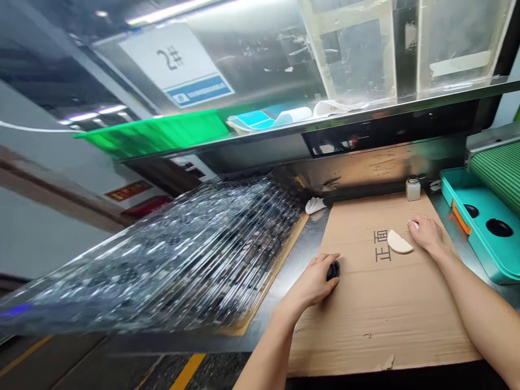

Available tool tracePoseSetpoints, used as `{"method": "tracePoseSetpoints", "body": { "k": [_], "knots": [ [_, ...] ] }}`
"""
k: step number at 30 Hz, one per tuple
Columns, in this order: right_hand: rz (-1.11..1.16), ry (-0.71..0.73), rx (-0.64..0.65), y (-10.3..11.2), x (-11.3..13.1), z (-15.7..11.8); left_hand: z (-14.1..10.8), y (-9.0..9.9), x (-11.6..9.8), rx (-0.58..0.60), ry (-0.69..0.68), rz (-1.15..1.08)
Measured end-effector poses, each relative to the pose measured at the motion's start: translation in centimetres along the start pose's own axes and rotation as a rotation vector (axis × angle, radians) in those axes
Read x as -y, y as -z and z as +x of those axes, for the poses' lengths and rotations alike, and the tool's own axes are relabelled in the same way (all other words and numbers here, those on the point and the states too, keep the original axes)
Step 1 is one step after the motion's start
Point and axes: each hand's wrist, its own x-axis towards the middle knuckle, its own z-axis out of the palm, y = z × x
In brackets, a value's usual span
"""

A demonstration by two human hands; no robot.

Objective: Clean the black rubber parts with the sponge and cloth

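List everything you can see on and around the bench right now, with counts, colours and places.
cardboard sheet: 1, brown, flat on the bench, printed characters near its middle
small dark object: 1, black, on the cardboard, in the left hand's grip
half-round piece: 1, cream, on the cardboard beside the right hand
small jar: 1, pale, at the cardboard's far edge
stack of clear trays: 1, shiny with dark contents, left of the cardboard
teal tray: 1, two round holes, far right
sign: 1, white, overhead
left hand: closed on the dark object
right hand: resting on the cardboard, something small and white at its fingertips
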Motion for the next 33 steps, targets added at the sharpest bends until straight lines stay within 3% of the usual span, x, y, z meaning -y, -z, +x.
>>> {"method": "tracePoseSetpoints", "body": {
  "k": [6, 9, 12, 14, 17, 24, 31, 33],
  "knots": [
    [-0.090, 0.020, -0.010, 1.3, 2.1, -1.2, 1.4, 0.0, 2.0, 0.020, -0.086, 0.039],
    [-0.069, 0.187, -0.076, 1.6, 4.2, -2.5, 2.3, -0.2, 3.5, -0.002, -0.099, -0.066],
    [0.008, 0.378, 0.045, 1.1, 6.2, -4.2, 2.5, -0.4, 4.0, -0.029, -0.073, -0.148],
    [-0.003, 0.423, 0.157, 0.6, 6.8, -5.1, 2.3, -0.4, 3.8, -0.059, -0.065, -0.141],
    [-0.030, 0.403, 0.205, 0.3, 6.6, -5.4, 1.8, 0.0, 2.6, -0.082, -0.067, -0.087],
    [-0.049, 0.226, 0.143, 0.9, 6.1, -4.5, 2.0, 0.6, 0.1, 0.007, -0.109, -0.020],
    [-0.051, 0.169, 0.165, 1.1, 6.4, -4.2, 3.2, -0.2, 3.0, 0.006, -0.119, 0.044],
    [-0.036, 0.174, 0.162, 0.8, 6.2, -4.0, 4.3, 0.8, 2.3, -0.043, -0.121, 0.090]
  ]
}}
